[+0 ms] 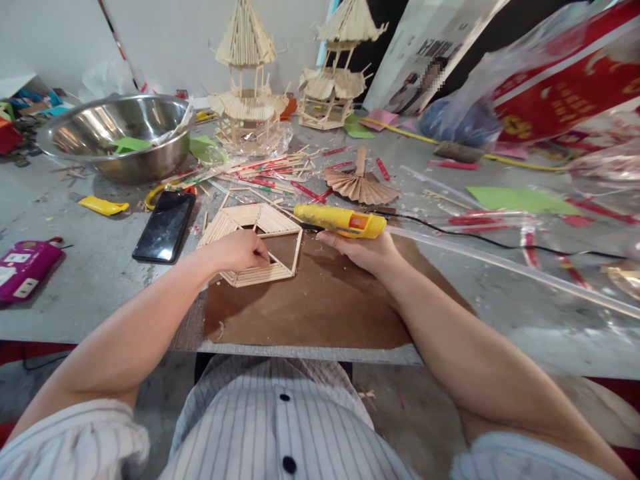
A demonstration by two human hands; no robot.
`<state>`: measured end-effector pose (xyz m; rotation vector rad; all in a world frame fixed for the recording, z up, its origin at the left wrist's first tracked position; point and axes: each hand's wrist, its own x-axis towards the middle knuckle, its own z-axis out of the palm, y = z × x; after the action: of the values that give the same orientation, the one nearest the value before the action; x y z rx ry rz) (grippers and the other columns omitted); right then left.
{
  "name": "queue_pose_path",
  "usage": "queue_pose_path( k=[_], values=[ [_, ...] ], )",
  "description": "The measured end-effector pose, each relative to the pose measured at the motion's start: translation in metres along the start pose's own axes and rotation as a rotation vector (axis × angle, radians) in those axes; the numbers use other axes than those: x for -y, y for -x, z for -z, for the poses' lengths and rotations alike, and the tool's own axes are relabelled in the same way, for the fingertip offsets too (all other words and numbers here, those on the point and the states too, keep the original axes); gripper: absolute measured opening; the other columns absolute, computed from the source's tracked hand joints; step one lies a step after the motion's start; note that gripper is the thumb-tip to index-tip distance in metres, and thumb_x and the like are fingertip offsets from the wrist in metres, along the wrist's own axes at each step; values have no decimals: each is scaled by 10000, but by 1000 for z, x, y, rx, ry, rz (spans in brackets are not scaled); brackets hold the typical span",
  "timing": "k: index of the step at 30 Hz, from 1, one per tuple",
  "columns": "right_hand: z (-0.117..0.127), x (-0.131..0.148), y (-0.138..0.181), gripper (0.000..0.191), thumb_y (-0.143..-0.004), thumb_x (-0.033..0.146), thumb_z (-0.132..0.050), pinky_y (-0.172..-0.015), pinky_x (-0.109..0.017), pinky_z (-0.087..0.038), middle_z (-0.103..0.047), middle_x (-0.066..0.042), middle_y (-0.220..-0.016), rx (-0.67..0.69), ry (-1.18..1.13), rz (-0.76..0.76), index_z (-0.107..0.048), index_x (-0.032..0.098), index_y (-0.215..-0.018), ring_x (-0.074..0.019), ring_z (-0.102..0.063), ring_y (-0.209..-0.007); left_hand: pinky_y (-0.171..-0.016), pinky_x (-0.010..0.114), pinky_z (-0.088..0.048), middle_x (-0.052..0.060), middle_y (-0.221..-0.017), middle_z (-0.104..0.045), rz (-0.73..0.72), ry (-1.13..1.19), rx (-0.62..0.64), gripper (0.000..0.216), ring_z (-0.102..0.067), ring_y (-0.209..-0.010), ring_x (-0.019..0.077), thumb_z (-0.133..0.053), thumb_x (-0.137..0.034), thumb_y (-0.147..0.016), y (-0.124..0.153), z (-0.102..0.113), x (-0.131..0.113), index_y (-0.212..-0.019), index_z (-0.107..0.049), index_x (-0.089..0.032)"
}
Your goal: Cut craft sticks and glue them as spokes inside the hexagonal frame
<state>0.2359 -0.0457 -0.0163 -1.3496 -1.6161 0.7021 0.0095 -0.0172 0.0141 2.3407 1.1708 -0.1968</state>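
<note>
A hexagonal frame of thin wooden sticks [260,217] lies on a brown board, with some of its sections filled by rows of sticks and others open. Over its near left part, my left hand [244,249] is closed, fingertips pinched down near the centre; whatever they pinch is hidden. My right hand [367,252] grips a yellow hot glue gun [343,221] just right of the frame. The gun's nozzle points left toward the frame's right edge. A long clear glue stick [500,267] and a black cord trail off to the right.
Behind stand two stick pagodas [247,87] [340,73]. A steel bowl [120,167], phone [165,227], yellow cutter [104,205] and purple box [29,270] are to the left. Loose sticks [270,167] and a folded paper fan [363,185] lie beyond the brown board [310,320].
</note>
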Motion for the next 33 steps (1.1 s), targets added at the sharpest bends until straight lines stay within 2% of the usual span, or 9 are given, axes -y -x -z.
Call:
queue_pose_path(
  k=[17,21,23,25,28,33],
  values=[
    [2,1,-1,348,-563,428,-676,-792,-378,-497,-680,-36,-839,34,26,15,-640,195,-819,-219,-627,-814,-596,200,-348,9,-757,-683,0,-10,-14,259,-541,-625,104,-521,-306,-686,0,-1,0,-836,-691,-181],
    [12,0,-3,353,-565,432,-676,-657,-311,-521,-672,-11,-776,257,44,9,-648,200,-830,-183,-621,-708,-600,202,-343,7,-746,-683,-31,-20,-23,245,-538,-626,104,-527,-292,-678,-2,-2,2,-820,-694,-184],
    [18,2,-3,367,-569,442,-670,-559,-275,-502,-655,0,-696,395,80,-31,-651,192,-837,-161,-601,-623,-597,202,-340,5,-742,-681,-37,-24,-20,240,-537,-625,103,-527,-285,-675,-2,-2,3,-817,-694,-187],
    [23,5,-3,387,-570,453,-664,-519,-259,-477,-637,0,-664,476,123,-80,-652,179,-843,-153,-584,-595,-592,201,-338,3,-729,-679,-37,-27,-22,238,-533,-616,100,-527,-279,-674,-2,-2,3,-817,-693,-186],
    [27,8,-3,412,-568,463,-656,-567,-267,-475,-644,-11,-729,543,163,-102,-653,177,-865,-167,-591,-658,-586,198,-338,4,-720,-677,-29,-18,-31,239,-531,-610,98,-531,-280,-673,-2,-3,3,-820,-691,-181],
    [26,11,-5,429,-604,443,-631,-666,-283,-472,-654,-16,-888,697,134,-49,-634,195,-954,-185,-598,-784,-585,195,-340,2,-732,-678,-25,-2,-28,238,-534,-620,98,-530,-286,-675,-2,-4,4,-820,-690,-184]
  ],
)
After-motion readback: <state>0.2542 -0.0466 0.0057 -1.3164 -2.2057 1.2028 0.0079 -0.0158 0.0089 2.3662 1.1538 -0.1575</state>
